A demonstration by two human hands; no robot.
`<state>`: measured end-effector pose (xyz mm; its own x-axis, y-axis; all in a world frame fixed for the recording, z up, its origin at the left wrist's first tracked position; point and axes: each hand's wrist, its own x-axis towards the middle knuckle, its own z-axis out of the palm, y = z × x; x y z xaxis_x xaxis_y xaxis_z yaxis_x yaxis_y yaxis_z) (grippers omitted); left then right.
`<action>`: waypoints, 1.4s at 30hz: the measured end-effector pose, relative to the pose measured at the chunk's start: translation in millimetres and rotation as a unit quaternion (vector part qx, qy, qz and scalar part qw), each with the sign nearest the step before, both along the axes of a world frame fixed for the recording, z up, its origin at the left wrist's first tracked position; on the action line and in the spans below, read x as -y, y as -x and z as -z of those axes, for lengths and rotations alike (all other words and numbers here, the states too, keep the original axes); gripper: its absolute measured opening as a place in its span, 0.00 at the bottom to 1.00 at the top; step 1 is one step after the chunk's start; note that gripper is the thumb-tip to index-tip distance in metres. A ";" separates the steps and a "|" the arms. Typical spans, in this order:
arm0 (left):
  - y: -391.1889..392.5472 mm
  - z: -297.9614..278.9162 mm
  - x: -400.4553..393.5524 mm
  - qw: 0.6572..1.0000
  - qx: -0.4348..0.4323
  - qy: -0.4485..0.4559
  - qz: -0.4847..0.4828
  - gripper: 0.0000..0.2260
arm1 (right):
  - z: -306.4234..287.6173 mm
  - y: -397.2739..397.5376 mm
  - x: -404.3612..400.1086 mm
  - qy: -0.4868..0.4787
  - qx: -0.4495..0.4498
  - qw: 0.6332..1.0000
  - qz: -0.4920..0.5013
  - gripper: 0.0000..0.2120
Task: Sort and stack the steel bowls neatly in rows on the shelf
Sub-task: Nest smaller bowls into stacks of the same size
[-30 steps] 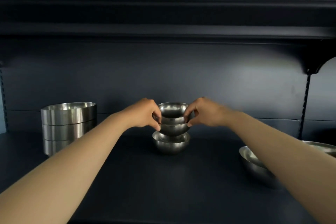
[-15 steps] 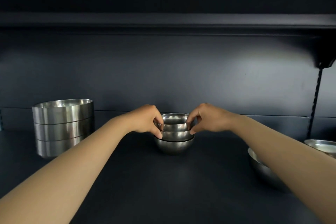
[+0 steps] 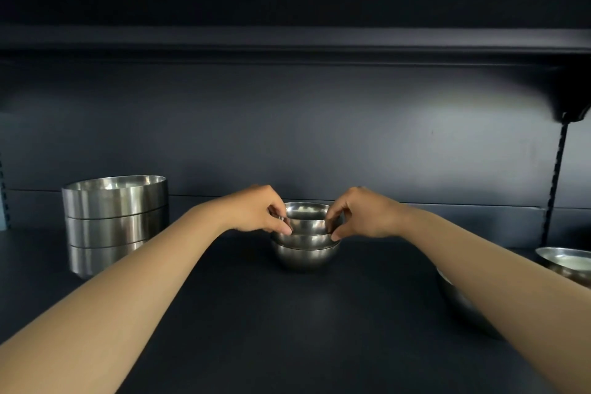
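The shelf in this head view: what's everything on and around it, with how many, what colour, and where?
small round bowls: three, silver steel, nested in one stack at the middle of the shelf
straight-sided bowls: three, silver steel, stacked at the left by the back wall
wide bowls: at least two, silver steel, at the right edge, partly hidden by the right arm and cut off by the frame
shelf: one, dark blue-black, surface under all the bowls
upper shelf: one, dark, overhead
slotted upright: one, black, on the back wall at right
left hand: one, fingers pinching the top small bowl's left rim
right hand: one, fingers pinching its right rim
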<state>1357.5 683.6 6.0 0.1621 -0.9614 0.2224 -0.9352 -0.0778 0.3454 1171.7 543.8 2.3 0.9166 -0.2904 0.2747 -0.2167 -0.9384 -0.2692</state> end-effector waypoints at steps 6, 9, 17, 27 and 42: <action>0.6 2.8 -1.3 1.000 0.012 0.014 -0.007 0.08 | -4.3 -0.6 -3.0 -0.024 -0.005 1.000 0.009 0.05; 2.5 5.3 -2.8 0.999 0.018 0.026 -0.014 0.08 | -6.4 -0.4 -5.0 -0.032 -0.006 0.999 0.013 0.08; 20.2 10.0 -12.5 0.990 -0.002 0.141 -0.032 0.05 | -7.1 12.7 -14.7 -0.022 0.035 0.999 0.026 0.04; 137.2 7.9 37.9 0.948 -0.073 0.309 0.021 0.04 | -19.7 99.6 -10.0 -0.019 0.267 0.959 0.091 0.03; 185.8 58.3 46.7 0.969 -0.045 0.105 0.218 0.13 | 12.5 138.6 15.6 0.109 0.274 0.955 0.038 0.02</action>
